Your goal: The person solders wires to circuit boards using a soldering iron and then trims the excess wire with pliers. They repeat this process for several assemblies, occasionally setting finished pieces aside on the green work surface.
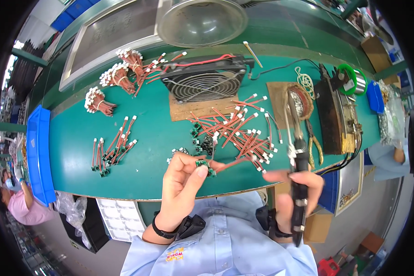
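Observation:
My left hand point(180, 186) pinches a small green circuit board point(210, 172) between thumb and fingers, above the bench's near edge. Red and black wires point(237, 162) run from the board area to the right, though the joints are too small to make out. To the right, my right hand point(313, 183) is wrapped round the black handle of a soldering iron point(300, 195), its tip end pointing away toward a round tin point(301, 103). Motion blurs the iron and fingers. Just beyond my left hand lie loose green boards point(196, 130), small black parts point(206, 146) and a pile of red-and-black wire leads point(244, 131) with white connectors.
A black fan point(204, 83) stands at the back under a lamp-like hood point(202, 23). Bundled leads point(117, 77) and wired boards point(110, 158) lie leftward, near a blue tray point(39, 154). Rightward are pliers point(314, 147), a black soldering station point(333, 115) and a solder spool point(353, 79).

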{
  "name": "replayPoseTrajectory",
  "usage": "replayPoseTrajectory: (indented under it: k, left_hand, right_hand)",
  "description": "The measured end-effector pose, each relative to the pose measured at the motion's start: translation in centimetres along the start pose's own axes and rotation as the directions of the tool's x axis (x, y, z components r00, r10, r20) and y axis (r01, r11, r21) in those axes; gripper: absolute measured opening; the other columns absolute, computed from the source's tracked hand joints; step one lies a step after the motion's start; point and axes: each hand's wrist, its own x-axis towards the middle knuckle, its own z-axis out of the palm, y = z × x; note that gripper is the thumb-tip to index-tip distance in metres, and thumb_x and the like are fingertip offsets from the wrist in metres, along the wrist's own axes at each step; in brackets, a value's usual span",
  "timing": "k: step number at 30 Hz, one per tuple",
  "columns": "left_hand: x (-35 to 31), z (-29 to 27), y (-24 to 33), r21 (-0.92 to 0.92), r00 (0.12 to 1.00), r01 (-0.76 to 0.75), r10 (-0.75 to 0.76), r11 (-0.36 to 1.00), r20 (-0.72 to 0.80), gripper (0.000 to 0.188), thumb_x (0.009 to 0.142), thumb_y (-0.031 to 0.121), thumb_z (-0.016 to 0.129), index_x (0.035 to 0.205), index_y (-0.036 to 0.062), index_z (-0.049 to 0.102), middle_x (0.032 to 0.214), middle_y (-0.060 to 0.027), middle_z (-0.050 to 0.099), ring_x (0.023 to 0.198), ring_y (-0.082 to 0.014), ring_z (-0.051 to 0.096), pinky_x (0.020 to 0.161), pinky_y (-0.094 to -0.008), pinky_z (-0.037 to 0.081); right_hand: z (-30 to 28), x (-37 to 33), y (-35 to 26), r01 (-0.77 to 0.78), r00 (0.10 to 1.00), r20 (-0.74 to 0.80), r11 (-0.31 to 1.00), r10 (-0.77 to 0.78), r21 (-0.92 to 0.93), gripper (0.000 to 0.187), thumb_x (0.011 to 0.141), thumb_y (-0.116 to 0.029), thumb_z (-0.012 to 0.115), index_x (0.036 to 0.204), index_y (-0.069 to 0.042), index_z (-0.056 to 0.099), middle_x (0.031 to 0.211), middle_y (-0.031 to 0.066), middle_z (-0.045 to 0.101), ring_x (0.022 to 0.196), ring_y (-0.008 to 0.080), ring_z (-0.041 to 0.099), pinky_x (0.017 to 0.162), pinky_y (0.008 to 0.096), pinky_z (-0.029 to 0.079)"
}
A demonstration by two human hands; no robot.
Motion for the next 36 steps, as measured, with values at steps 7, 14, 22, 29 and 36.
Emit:
replayPoseTrajectory:
  k: [7,14,22,29,36]
  left_hand:
    - [0.8,-0.6,-0.9,0.055,0.959,-0.23,0.236,0.972,-0.156,0.008,0.089,0.002,0.048,0.091,0.0018,0.04,0.107,-0.0157,0.053,0.095,-0.0204,0.059,0.081,-0.0304,0.046]
    - [0.7,-1.1,-1.2,0.175,0.946,-0.276,0.299,0.945,-0.123,0.01,0.087,-0.001,0.048,0.091,0.0018,0.04,0.109,-0.0155,0.051,0.096,-0.0216,0.059,0.082,-0.0307,0.045]
    - [0.4,-1.2,-1.4,0.184,0.944,-0.292,0.314,0.938,-0.103,0.01,0.086,-0.003,0.049,0.091,0.0014,0.04,0.107,-0.0153,0.052,0.096,-0.0221,0.06,0.083,-0.0303,0.044]
    - [0.4,-1.2,-1.4,0.185,0.942,-0.299,0.321,0.936,-0.098,0.01,0.086,-0.002,0.049,0.091,0.0011,0.041,0.106,-0.0152,0.053,0.095,-0.0224,0.06,0.082,-0.0302,0.044]
    - [0.4,-1.1,-1.5,0.192,0.944,-0.294,0.316,0.936,-0.093,0.01,0.086,-0.002,0.05,0.091,0.0007,0.041,0.104,-0.0145,0.054,0.095,-0.0225,0.061,0.082,-0.0303,0.044]
  right_hand:
    - [-2.4,-2.7,-0.4,0.16,0.968,0.23,0.958,-0.104,-0.238,0.046,0.065,-0.034,0.076,0.1,-0.013,0.056,0.082,0.003,0.063,0.067,0.019,0.054,0.084,0.0395,0.03]
    - [-0.5,-3.1,-0.3,0.255,0.934,0.31,0.939,-0.177,-0.233,0.042,0.057,-0.029,0.079,0.093,-0.016,0.062,0.079,-0.0009,0.061,0.066,0.0142,0.055,0.082,0.0371,0.029]
    - [-0.3,-2.7,-0.6,0.269,0.926,0.329,0.937,-0.188,-0.224,0.04,0.057,-0.026,0.079,0.093,-0.016,0.065,0.078,-0.0013,0.062,0.065,0.0134,0.055,0.082,0.0358,0.029]
    - [-0.2,-2.8,-0.5,0.269,0.929,0.316,0.939,-0.193,-0.216,0.039,0.058,-0.026,0.078,0.092,-0.015,0.065,0.078,-0.0008,0.063,0.064,0.0136,0.056,0.083,0.036,0.029]
    - [-0.4,-2.8,-0.5,0.255,0.931,0.32,0.941,-0.176,-0.224,0.039,0.058,-0.027,0.078,0.092,-0.014,0.065,0.079,-0.0004,0.063,0.064,0.0136,0.056,0.083,0.036,0.029]
